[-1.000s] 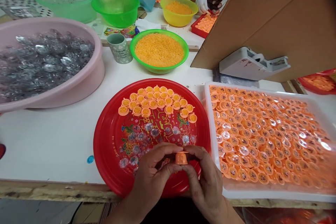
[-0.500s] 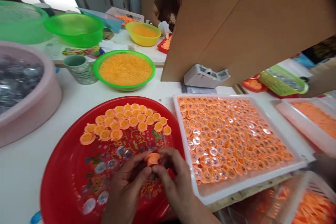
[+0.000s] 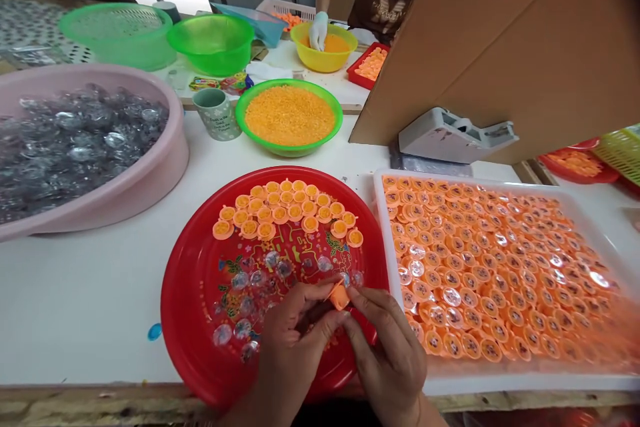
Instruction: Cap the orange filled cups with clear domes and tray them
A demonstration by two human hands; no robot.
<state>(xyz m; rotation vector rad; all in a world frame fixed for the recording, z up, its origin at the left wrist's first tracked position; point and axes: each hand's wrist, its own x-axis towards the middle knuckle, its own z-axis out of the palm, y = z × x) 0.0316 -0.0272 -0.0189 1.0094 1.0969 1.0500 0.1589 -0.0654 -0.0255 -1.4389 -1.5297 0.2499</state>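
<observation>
The left hand (image 3: pixel 295 347) and right hand (image 3: pixel 387 363) are together, fingertips pinching a small orange plastic cup (image 3: pixel 340 297), tilted, above a round red plastic plate (image 3: pixel 173 307), a clear plastic dome (image 3: pixel 345 279) just beyond it.

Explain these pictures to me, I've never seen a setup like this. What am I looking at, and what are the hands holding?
There's no machine here. These are a person's own bare hands, filmed by a camera worn on their head, looking down. The left hand and right hand pinch a small orange cup above a red plate, which holds more orange cups and clear domes. Beside it sit a white tray packed with orange cups and a pink basin of clear domes. Farther off, a co-worker's gloved hand sits at a yellow bowl.
</observation>
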